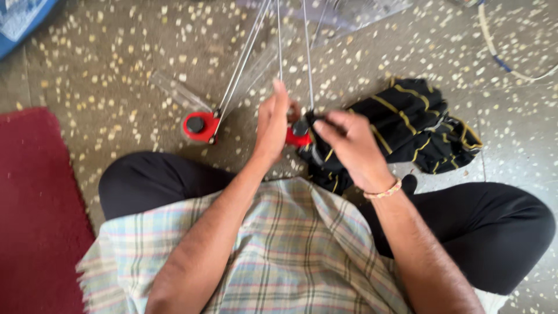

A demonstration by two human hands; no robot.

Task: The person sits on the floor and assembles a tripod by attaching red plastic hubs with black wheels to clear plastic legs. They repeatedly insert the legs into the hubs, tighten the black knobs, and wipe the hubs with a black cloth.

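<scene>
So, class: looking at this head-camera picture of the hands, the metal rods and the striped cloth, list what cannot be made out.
- Head view: the second red plastic cap is mostly hidden by the left hand.
- The thin metal rods are cut off by the top edge.
- The right hand covers where it grips the black cloth with yellow stripes; the garment's kind is unclear.
- The blue object is cropped at the corner.

Metal rods point(278, 35) block ahead — rug point(35, 209) (left) open.
</scene>
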